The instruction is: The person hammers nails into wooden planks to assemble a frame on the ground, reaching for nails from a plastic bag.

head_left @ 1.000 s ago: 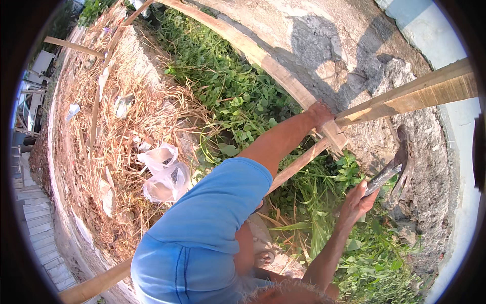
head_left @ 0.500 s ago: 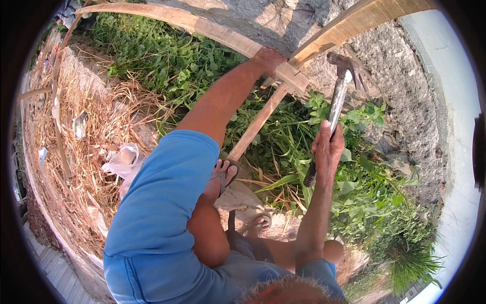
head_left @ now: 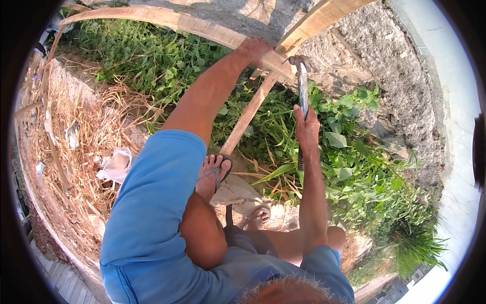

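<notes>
My right hand (head_left: 307,126) is closed round the handle of a claw hammer (head_left: 302,88), whose metal head is at the right end of a long wooden plank (head_left: 210,31). Whether the head touches the wood, I cannot tell. Close to that end, my left hand (head_left: 254,50) grips the plank, its fingers partly hidden over the far edge. A narrower wooden strip (head_left: 249,115) runs from under the plank's end down toward my sandalled foot (head_left: 212,175). Another thick board (head_left: 324,24) meets the plank there and rises to the upper right.
Green weeds (head_left: 349,152) grow below and around the wood. A rough stone wall (head_left: 400,86) stands behind, with a pale smooth surface (head_left: 455,126) at the far right. Dry straw (head_left: 96,126) and a crumpled whitish plastic bag (head_left: 115,164) lie to the left. Thin poles (head_left: 48,96) stand beyond.
My right hand has brought the hammer leftward, so its head is now at the plank's end. My left hand stays on the plank. The whole view has shifted slightly.
</notes>
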A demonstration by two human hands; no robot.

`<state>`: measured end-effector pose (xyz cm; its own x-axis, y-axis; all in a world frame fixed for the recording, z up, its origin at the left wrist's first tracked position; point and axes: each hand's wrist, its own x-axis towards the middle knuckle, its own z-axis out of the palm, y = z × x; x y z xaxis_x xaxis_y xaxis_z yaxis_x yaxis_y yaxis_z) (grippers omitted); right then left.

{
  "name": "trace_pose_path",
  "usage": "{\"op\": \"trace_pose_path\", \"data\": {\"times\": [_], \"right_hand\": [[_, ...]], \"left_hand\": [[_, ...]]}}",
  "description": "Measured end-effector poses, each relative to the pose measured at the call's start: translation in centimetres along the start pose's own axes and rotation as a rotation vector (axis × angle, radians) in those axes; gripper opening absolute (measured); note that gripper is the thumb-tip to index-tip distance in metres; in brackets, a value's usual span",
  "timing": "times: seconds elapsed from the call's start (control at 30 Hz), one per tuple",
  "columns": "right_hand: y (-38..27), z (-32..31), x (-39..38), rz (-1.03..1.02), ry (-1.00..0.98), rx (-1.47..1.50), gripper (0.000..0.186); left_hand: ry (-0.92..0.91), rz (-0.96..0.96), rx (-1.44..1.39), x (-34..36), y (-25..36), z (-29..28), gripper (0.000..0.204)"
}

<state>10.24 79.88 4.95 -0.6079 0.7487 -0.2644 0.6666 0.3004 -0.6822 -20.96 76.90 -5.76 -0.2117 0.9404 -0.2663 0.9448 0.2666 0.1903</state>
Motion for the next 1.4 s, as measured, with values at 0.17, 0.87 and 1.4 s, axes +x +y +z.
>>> {"op": "trace_pose_path", "data": {"times": [0.17,0.87,1.4], "right_hand": [[-3.9,-2.8,-1.5,0.087,0.028,0.14,0.039],[-3.8,-6.9,-2.6,-0.146,0.191,0.148,0.038],[-0.6,-2.5,0.9,0.052,0.029,0.024,0.042]], "left_hand": [[-0.026,-0.017,-0.006,-0.1,-1.0,-0.4,0.086],[-0.029,-0.037,-0.005,0.2,0.6,1.7,0.083],[-0.024,-0.051,0.017,0.8,-0.8,-1.2,0.08]]}}
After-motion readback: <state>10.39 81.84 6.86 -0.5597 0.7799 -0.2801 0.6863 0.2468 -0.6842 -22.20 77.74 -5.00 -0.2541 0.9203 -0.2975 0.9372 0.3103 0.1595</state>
